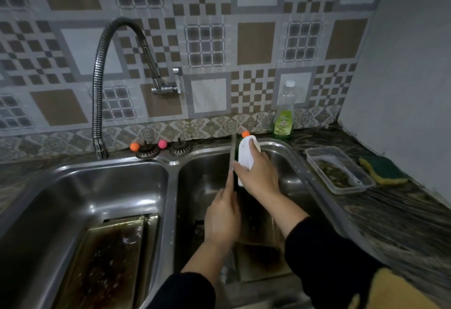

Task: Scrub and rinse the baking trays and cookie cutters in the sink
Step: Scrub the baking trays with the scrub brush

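With the left hand gripping the baking tray upright on edge in the right basin, the right hand, clutching the white bottle, should squeeze soap sparingly along the tray's face.

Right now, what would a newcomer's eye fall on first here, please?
Both hands over the right basin: the left hand holds a baking tray on edge, and the right hand grips a white bottle against it. Another dirty tray lies in the left basin.
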`<move>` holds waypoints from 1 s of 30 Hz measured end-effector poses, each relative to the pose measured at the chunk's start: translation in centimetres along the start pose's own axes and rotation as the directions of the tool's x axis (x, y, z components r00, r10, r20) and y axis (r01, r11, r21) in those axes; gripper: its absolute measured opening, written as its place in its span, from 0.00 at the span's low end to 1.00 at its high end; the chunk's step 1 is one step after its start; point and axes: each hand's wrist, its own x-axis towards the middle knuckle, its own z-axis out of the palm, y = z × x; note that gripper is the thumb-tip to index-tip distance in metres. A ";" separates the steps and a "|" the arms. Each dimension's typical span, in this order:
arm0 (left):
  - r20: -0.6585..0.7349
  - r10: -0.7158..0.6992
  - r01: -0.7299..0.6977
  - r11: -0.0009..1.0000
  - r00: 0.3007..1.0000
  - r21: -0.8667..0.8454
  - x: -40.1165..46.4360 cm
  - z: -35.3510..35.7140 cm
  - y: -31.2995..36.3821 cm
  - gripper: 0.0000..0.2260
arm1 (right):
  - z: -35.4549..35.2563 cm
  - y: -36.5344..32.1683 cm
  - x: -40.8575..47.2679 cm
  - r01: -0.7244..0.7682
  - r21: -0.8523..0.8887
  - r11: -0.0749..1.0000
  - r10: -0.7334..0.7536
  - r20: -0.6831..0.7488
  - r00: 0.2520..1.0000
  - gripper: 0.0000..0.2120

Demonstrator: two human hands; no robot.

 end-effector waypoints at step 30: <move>-0.062 -0.176 0.104 0.792 0.982 -0.601 1.9 -1.8 -0.7 0.26 | -6.7 2.6 2.1 -0.005 0.575 0.818 0.124 -0.168 0.978 0.25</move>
